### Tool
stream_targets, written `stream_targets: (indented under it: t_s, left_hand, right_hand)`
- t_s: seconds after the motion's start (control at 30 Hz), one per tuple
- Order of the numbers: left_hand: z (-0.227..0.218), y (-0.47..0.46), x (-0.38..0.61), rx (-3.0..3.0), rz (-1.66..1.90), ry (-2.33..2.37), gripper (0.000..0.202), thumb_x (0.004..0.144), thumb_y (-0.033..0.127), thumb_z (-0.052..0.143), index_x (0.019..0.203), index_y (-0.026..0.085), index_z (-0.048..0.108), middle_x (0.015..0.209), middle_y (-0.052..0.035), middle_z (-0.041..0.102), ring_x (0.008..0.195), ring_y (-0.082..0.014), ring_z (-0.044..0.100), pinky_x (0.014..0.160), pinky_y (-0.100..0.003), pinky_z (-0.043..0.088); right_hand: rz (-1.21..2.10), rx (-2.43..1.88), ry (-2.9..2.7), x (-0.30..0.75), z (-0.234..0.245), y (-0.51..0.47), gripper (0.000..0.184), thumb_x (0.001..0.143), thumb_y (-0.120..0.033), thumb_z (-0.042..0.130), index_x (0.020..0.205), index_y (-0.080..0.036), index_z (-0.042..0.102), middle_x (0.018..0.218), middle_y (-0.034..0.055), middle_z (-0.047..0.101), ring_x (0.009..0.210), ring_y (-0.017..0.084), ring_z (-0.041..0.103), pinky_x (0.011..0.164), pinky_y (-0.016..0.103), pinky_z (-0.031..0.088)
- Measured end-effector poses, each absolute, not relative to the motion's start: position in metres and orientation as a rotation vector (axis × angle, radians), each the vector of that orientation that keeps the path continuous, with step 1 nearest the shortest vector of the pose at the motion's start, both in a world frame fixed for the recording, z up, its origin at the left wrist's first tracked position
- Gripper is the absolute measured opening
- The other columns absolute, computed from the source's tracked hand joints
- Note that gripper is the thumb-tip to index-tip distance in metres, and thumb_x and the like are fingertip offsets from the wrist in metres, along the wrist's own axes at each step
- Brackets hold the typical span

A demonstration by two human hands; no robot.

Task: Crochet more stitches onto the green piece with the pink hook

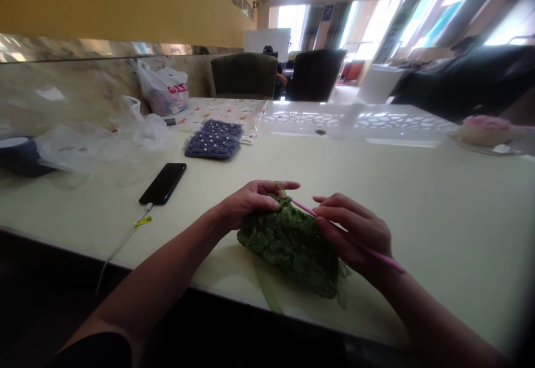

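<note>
A green crocheted piece [288, 242] made of ribbon-like yarn is held up at the near edge of the table. My left hand [257, 201] pinches its upper left corner, with the index finger stretched out and a strand of green ribbon [279, 177] passing over it. In my right hand [355, 228] is a pink crochet hook [304, 208], gripped between thumb and fingers. The hook's tip meets the top edge of the green piece near my left fingers. Below, a loose green ribbon tail hangs over the table edge.
Left of my hands lies a black phone [163, 184] on a white cable [123, 240]. Beyond are a blue beaded crocheted piece [215, 139], clear plastic bags [83, 142], a dark bowl [25, 156] and a filled white bag [163, 89]. A cup on a saucer [485, 131] stands far right.
</note>
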State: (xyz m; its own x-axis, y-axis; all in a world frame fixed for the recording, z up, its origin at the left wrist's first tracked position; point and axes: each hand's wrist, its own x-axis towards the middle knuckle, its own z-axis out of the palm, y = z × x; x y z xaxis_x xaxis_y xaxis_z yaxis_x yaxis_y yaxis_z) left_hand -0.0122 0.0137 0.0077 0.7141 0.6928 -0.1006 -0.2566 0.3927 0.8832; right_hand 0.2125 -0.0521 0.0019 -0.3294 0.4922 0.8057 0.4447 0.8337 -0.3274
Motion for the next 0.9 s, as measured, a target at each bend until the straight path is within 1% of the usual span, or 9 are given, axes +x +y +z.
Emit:
stream_targets:
  t_s: [0.23, 0.33, 0.43, 0.5, 0.6, 0.7, 0.77, 0.8, 0.9]
  left_hand:
    - [0.007, 0.015, -0.015, 1.016, 0.578, 0.485, 0.054, 0.066, 0.011, 0.072, 0.120, 0.015, 0.071, 0.086, -0.0042, 0.071, 0.077, -0.0136, 0.066, 0.079, -0.026, 0.052]
    - [0.005, 0.015, -0.014, 1.035, 0.577, 0.499, 0.051, 0.067, 0.010, 0.073, 0.117, 0.015, 0.072, 0.089, -0.0056, 0.074, 0.078, -0.0144, 0.068, 0.079, -0.026, 0.053]
    - [0.001, 0.012, -0.009, 1.048, 0.570, 0.538, 0.051, 0.066, 0.011, 0.075, 0.117, 0.017, 0.073, 0.094, -0.0074, 0.076, 0.080, -0.0153, 0.069, 0.081, -0.028, 0.053]
    - [-0.001, 0.008, -0.003, 1.056, 0.561, 0.550, 0.052, 0.066, 0.014, 0.077, 0.118, 0.018, 0.072, 0.097, -0.0079, 0.076, 0.082, -0.0159, 0.069, 0.084, -0.029, 0.052]
    - [-0.005, 0.001, 0.005, 1.089, 0.596, 0.557, 0.044, 0.065, 0.015, 0.078, 0.108, 0.017, 0.076, 0.098, -0.0083, 0.075, 0.089, -0.0173, 0.069, 0.089, -0.030, 0.050]
    - [-0.010, -0.006, 0.012, 1.129, 0.650, 0.582, 0.038, 0.065, 0.018, 0.078, 0.103, 0.017, 0.077, 0.090, -0.0067, 0.075, 0.085, -0.0170, 0.068, 0.088, -0.031, 0.050]
    - [-0.015, -0.009, 0.016, 1.184, 0.706, 0.610, 0.039, 0.068, 0.022, 0.076, 0.107, 0.018, 0.077, 0.091, -0.0060, 0.075, 0.084, -0.0171, 0.068, 0.088, -0.032, 0.051]
    - [-0.018, -0.010, 0.018, 1.228, 0.743, 0.639, 0.040, 0.069, 0.022, 0.074, 0.109, 0.018, 0.076, 0.095, -0.0062, 0.075, 0.087, -0.0180, 0.068, 0.090, -0.033, 0.050]
    - [-0.023, -0.010, 0.022, 1.461, 0.772, 0.753, 0.048, 0.075, 0.027, 0.070, 0.121, 0.016, 0.071, 0.107, -0.0102, 0.074, 0.100, -0.0240, 0.067, 0.094, -0.036, 0.049]
  right_hand:
    - [0.491, -0.723, -1.861, 0.222, 0.009, -0.050, 0.014, 0.091, -0.013, 0.061, 0.083, -0.021, 0.069, 0.081, 0.0032, 0.068, 0.082, 0.020, 0.071, 0.075, 0.033, 0.060]
    - [0.578, -0.748, -1.806, 0.223, 0.008, -0.047, 0.015, 0.091, -0.018, 0.061, 0.079, -0.021, 0.069, 0.075, 0.0028, 0.066, 0.076, 0.019, 0.068, 0.070, 0.031, 0.058]
    - [0.621, -0.782, -1.809, 0.219, 0.005, -0.046, 0.016, 0.093, -0.021, 0.060, 0.080, -0.020, 0.068, 0.073, 0.0023, 0.065, 0.068, 0.016, 0.065, 0.062, 0.028, 0.054]
    - [0.532, -0.792, -1.843, 0.214, 0.001, -0.046, 0.012, 0.094, -0.021, 0.059, 0.085, -0.021, 0.068, 0.075, 0.0020, 0.065, 0.066, 0.015, 0.063, 0.059, 0.025, 0.052]
    - [0.129, -0.783, -1.956, 0.206, -0.006, -0.046, 0.007, 0.093, -0.019, 0.061, 0.096, -0.021, 0.067, 0.086, 0.0036, 0.067, 0.075, 0.015, 0.066, 0.065, 0.025, 0.053]
    - [-0.244, -0.857, -2.029, 0.205, -0.014, -0.046, 0.015, 0.093, -0.019, 0.062, 0.107, -0.022, 0.066, 0.089, 0.0041, 0.069, 0.075, 0.016, 0.067, 0.065, 0.025, 0.051]
    - [-0.243, -0.932, -2.040, 0.209, -0.020, -0.047, 0.021, 0.095, -0.021, 0.059, 0.117, -0.023, 0.063, 0.092, 0.0038, 0.071, 0.068, 0.014, 0.068, 0.060, 0.023, 0.050]
    - [-0.177, -0.924, -2.053, 0.212, -0.023, -0.046, 0.023, 0.097, -0.023, 0.057, 0.119, -0.024, 0.063, 0.094, 0.0038, 0.072, 0.070, 0.015, 0.070, 0.060, 0.023, 0.051]
    - [-0.110, -0.933, -1.987, 0.221, -0.034, -0.039, 0.018, 0.095, -0.031, 0.058, 0.111, -0.028, 0.068, 0.076, 0.0013, 0.071, 0.056, 0.017, 0.067, 0.049, 0.025, 0.048]
